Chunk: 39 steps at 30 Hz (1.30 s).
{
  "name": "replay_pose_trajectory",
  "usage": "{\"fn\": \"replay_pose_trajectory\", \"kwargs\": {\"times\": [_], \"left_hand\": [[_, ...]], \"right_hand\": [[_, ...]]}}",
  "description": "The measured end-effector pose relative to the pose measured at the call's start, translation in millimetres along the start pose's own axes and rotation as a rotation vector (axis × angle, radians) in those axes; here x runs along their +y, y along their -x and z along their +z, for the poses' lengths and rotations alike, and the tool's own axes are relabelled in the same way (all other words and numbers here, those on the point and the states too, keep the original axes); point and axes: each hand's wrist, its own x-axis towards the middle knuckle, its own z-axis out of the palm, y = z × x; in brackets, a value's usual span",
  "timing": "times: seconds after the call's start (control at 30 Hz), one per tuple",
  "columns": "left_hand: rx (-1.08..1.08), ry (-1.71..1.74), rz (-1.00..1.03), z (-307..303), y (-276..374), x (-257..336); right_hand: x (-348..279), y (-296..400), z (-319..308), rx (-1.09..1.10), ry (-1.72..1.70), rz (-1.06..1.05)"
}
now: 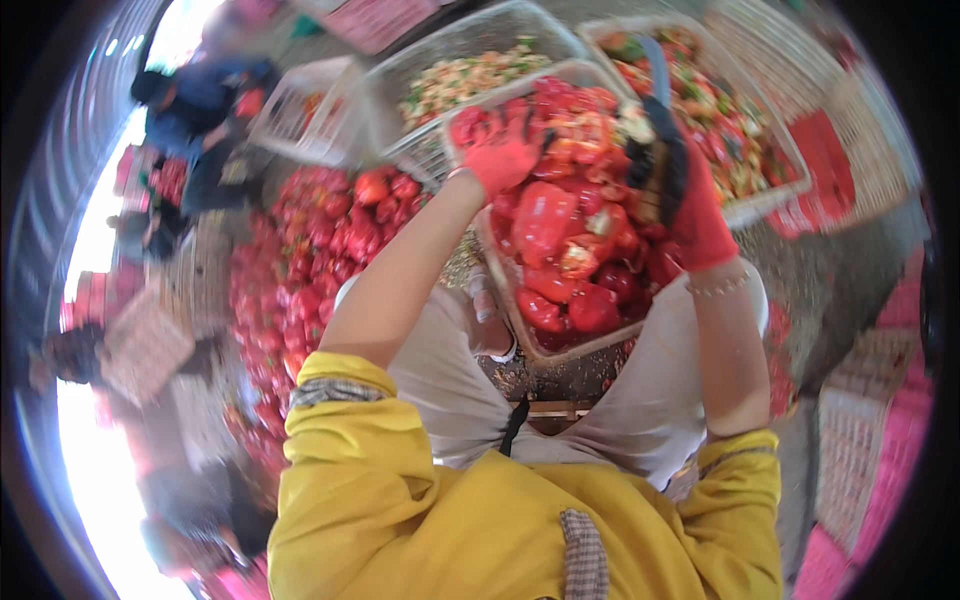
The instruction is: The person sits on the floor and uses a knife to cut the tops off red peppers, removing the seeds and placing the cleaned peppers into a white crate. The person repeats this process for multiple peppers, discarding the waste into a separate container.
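Observation:
A plastic crate [529,349] of red bell peppers stands between my knees. My left hand [506,150], in a red glove with dark fingertips, lies spread on the peppers near the crate's far left corner. On the far right side, my right hand [690,187], in a red and black glove, is closed around a knife; its blade [656,67] points away from me. A pale, blurred piece [636,124], perhaps a pepper core, shows beside the right fingers. Near the middle of the crate lies a large red pepper [544,221], with cut peppers [581,255] beside it.
Behind stand a crate [480,26] of pale and green scraps and a crate [799,161] of pepper pieces. A heap of red peppers [315,247] covers the floor at left. Several people sit or bend farther left, one in blue [176,124]. Stacked crates [851,442] stand at right.

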Motion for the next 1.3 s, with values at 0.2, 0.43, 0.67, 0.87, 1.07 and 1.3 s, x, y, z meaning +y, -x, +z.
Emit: {"fn": "replay_pose_trajectory", "kwargs": {"times": [0.2,0.43,0.67,0.87,1.07,1.3], "left_hand": [[0.421,1.066,-0.169,-167,93,-40],[0.494,1.123,-1.249,-37,368,-73],[0.414,1.685,-1.84,97,578,89],[0.102,0.836,-1.844,143,701,114],[0.196,0.168,-2.157,93,634,48],[-0.025,-0.011,-2.357,66,614,-14]], "right_hand": [[64,-18,5,-0.405,0.106,0.419],[79,-83,140,-0.404,0.457,0.092],[116,-105,127,-0.356,0.306,0.005],[118,-24,95,-0.682,0.663,0.223],[103,23,60,-0.667,1.298,-0.6],[119,111,124,-1.519,0.149,0.986]]}}
